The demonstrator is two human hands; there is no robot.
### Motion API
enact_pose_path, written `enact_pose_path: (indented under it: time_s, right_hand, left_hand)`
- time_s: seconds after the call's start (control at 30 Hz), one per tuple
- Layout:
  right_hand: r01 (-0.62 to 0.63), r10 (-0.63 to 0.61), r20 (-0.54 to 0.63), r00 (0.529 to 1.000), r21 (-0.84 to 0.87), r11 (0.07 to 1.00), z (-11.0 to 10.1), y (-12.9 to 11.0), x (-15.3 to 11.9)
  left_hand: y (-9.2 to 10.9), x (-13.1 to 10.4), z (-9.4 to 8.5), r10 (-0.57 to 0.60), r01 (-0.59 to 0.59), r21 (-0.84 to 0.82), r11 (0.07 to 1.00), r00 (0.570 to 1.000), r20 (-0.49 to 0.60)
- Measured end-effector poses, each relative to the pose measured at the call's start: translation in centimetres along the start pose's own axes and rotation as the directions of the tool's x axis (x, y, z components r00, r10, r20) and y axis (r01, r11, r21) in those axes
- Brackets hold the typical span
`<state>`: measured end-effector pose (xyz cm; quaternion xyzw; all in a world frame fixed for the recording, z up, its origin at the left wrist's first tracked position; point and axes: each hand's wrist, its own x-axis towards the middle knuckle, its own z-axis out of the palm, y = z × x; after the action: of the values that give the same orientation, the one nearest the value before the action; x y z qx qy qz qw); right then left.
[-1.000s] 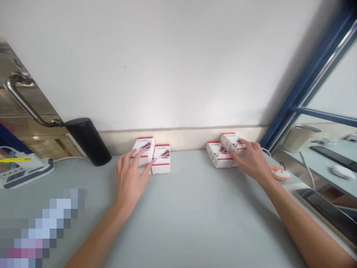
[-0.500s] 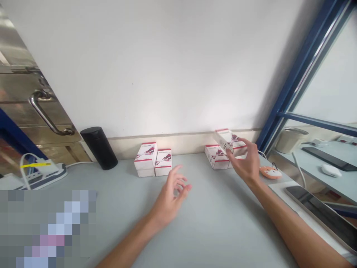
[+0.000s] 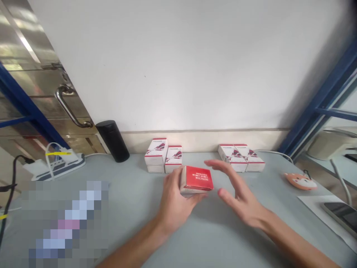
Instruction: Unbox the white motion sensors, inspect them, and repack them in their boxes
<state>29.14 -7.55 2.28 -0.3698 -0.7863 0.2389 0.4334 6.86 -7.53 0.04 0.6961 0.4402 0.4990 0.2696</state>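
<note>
My left hand (image 3: 175, 199) grips a small detector box (image 3: 197, 179) in mid-view, its red printed end turned toward me with the lettering upside down. Just right of that box is my right hand (image 3: 242, 197), thumb and fingers spread, holding nothing. Behind the left hand, white-and-red boxes (image 3: 156, 154) are stacked against the wall, with a lower box (image 3: 173, 158) beside them. Farther right, two similar boxes (image 3: 241, 158) lie side by side at the wall.
A black cylinder (image 3: 113, 141) stands at the back left, near a power strip (image 3: 61, 163) with cables. An orange animal-faced pouch (image 3: 301, 181) and a phone (image 3: 343, 214) on a white sheet lie to the right. A blurred patch covers the table's lower left.
The box my right hand held above the right-hand pair is now in my left hand at the centre. My right hand has come back toward me and opened. The view has shifted.
</note>
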Motion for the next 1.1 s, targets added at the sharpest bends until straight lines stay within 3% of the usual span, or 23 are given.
enact_pose_path:
  time_s: [0.13,0.27,0.37,0.43,0.5,0.57,0.63,0.7,0.77,0.83,0.9,0.97,1.03,1.1]
  right_hand:
    - [0.174,-0.165,0.07,0.984,-0.147,0.974,0.2,-0.5,0.4]
    - [0.199,-0.189,0.081,0.979,-0.144,0.969,-0.3,-0.8,0.6]
    - [0.127,-0.126,0.026,0.992,-0.037,0.991,-1.1,-0.9,0.5]
    - [0.037,-0.034,-0.062,0.998,0.038,0.999,-1.2,-1.1,0.3]
    - [-0.065,0.082,-0.163,0.983,0.105,0.992,-0.8,-1.3,0.3]
    - [-0.176,0.214,-0.188,0.959,0.202,0.964,-0.2,-1.5,0.4]
    - [-0.283,0.331,-0.102,0.938,0.324,0.903,0.4,-1.7,0.6]
    - [-0.39,0.402,0.066,0.913,0.422,0.818,0.7,-1.7,0.9]
    - [-0.488,0.43,0.233,0.872,0.476,0.732,0.6,-1.6,1.1]
    - [-0.533,0.447,0.29,0.846,0.469,0.704,0.4,-1.5,1.1]
    - [-0.427,0.411,0.13,0.902,0.397,0.812,0.2,-1.5,1.0]
    - [-0.157,0.18,-0.098,0.979,0.203,0.966,0.1,-1.6,0.7]
    - [0.152,-0.153,-0.162,0.975,-0.019,0.988,0.0,-1.8,0.4]
    - [0.327,-0.34,-0.106,0.934,-0.129,0.936,-0.2,-2.1,0.2]
  left_hand:
    - [0.2,-0.2,0.0,0.218,-0.202,0.266,0.943,0.975,-0.032]
    - [0.6,-0.3,-0.2,0.265,-0.26,0.311,0.914,0.964,0.025]
    - [0.3,-0.3,-0.3,0.313,-0.33,0.304,0.894,0.944,0.106]
    - [-0.1,-0.2,-0.4,0.396,-0.42,0.282,0.863,0.907,0.141]
    - [-0.4,-0.2,-0.6,0.528,-0.534,0.273,0.8,0.843,0.104]
    - [-0.2,0.0,-0.9,0.644,-0.628,0.338,0.701,0.761,0.077]
    - [0.4,0.2,-1.4,0.702,-0.683,0.444,0.58,0.696,0.152]
    - [1.2,0.4,-1.8,0.705,-0.723,0.484,0.493,0.658,0.264]
    - [1.9,0.7,-2.1,0.691,-0.762,0.446,0.47,0.632,0.352]
    - [2.3,1.0,-2.3,0.68,-0.776,0.407,0.481,0.624,0.385]
    - [2.3,1.2,-2.4,0.677,-0.765,0.413,0.495,0.637,0.368]
    - [2.2,1.4,-2.4,0.675,-0.741,0.44,0.507,0.659,0.332]
    - [2.3,1.6,-2.7,0.669,-0.726,0.454,0.517,0.673,0.315]
    - [2.6,1.8,-3.1,0.664,-0.736,0.448,0.509,0.666,0.34]
